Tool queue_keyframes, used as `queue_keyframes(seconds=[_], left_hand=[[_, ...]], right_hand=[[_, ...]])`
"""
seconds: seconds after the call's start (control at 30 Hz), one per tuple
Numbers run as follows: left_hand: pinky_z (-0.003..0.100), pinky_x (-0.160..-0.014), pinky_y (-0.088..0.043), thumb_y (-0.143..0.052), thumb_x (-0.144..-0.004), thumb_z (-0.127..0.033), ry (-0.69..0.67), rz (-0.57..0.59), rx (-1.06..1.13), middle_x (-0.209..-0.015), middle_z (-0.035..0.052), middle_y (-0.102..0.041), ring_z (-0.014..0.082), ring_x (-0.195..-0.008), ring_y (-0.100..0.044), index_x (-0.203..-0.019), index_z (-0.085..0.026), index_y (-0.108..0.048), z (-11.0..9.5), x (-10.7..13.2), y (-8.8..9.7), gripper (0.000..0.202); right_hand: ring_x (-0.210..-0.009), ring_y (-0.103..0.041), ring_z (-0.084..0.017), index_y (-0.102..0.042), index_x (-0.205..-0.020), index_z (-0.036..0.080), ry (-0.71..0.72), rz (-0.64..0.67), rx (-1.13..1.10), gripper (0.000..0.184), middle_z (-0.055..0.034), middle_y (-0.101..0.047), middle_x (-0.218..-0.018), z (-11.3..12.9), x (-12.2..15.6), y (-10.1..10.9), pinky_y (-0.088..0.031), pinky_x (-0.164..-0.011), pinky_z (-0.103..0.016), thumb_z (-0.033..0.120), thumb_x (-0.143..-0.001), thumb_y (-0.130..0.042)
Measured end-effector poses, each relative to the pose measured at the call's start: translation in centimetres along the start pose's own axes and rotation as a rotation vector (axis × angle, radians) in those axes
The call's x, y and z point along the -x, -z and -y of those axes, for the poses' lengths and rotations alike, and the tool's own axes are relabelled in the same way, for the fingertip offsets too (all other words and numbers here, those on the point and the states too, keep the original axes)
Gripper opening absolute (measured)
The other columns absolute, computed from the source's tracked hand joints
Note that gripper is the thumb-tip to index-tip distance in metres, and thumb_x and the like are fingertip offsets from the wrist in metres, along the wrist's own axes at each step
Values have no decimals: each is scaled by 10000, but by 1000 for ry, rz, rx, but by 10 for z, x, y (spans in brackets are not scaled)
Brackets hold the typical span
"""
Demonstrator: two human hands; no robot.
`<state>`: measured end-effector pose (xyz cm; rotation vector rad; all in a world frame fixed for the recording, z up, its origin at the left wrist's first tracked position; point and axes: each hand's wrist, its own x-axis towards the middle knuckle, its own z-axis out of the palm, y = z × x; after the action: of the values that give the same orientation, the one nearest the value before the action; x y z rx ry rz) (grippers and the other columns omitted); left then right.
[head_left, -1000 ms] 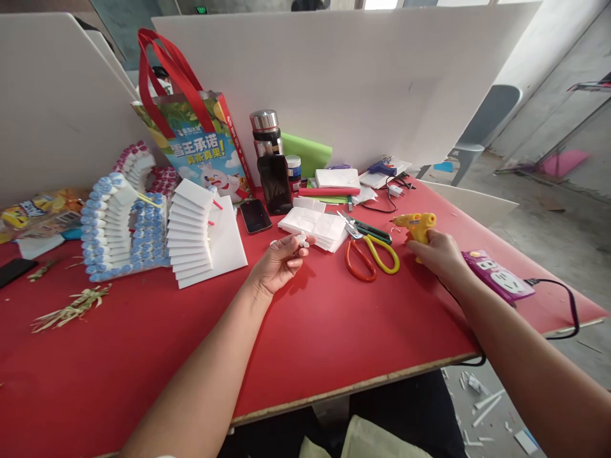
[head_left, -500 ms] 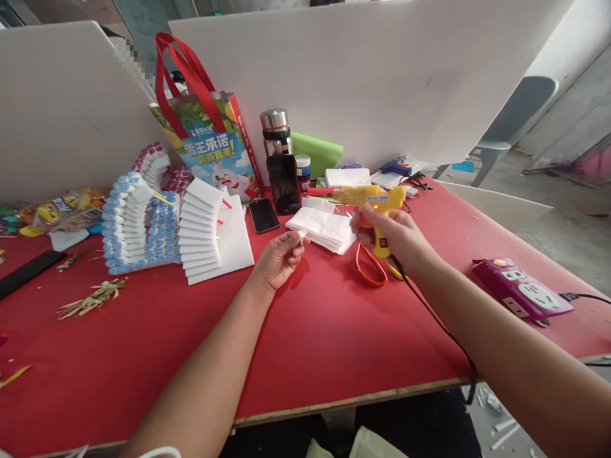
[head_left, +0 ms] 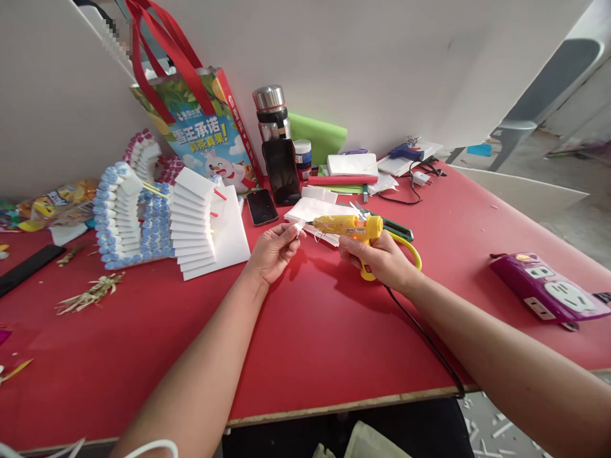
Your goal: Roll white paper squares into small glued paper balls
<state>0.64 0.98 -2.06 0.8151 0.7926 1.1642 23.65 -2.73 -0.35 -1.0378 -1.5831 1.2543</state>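
My right hand [head_left: 375, 254] is wrapped round a yellow hot glue gun [head_left: 337, 224], its nozzle pointing left. Pinched in the fingertips of my left hand [head_left: 277, 249] is a small white piece [head_left: 299, 226], too small to make out fully. The nozzle tip is right beside that piece; whether they touch I cannot tell. Behind both hands lies a stack of thin white sheets [head_left: 305, 210], partly hidden by the glue gun. To the left stands a white stepped foam model [head_left: 195, 222] on a white board, with two red sticks poking out of it.
Farther left is a model with blue rolled pieces [head_left: 136, 222]. A printed bag [head_left: 205, 137], a steel flask [head_left: 270, 108] and phones [head_left: 262, 207] stand or lie behind. A utility knife [head_left: 398, 229] is near the glue gun. A purple power strip [head_left: 548, 286] lies at right on the red table [head_left: 305, 343].
The glue gun has come down and left, its nozzle now at the white piece in my left hand. My left hand has barely moved. The view has tilted slightly.
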Motion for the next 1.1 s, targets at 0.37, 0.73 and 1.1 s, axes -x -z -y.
queue_keyframes(seconds=[0.37,0.73,1.1], left_hand=[[126,-418,-349,-899,-653,-294,5,-9,-65,-764,56,-702,20,-502,-505,-789,-93,-680,2,0,-1,327],[123,-415,-352,-886,-671,-296,6,3,-80,-770,51,-706,21,-501,-502,-797,-100,-687,2,0,-2,307],[113,-411,-357,-903,-643,-295,11,-17,-60,-766,52,-709,17,-497,-504,-770,-94,-679,1,0,-3,327]], right_hand=[[-553,-418,-87,-562,-724,165,91,29,-64,369,20,-523,-642,-2,-1,-7,-330,-527,-256,489,-880,-647],[-534,-386,-83,-566,-710,162,66,8,-15,394,30,-491,-597,-3,-1,-7,-299,-497,-248,512,-868,-655],[-514,-321,-73,-512,-640,165,28,0,21,425,43,-405,-549,-8,-1,-5,-242,-477,-248,493,-875,-647]])
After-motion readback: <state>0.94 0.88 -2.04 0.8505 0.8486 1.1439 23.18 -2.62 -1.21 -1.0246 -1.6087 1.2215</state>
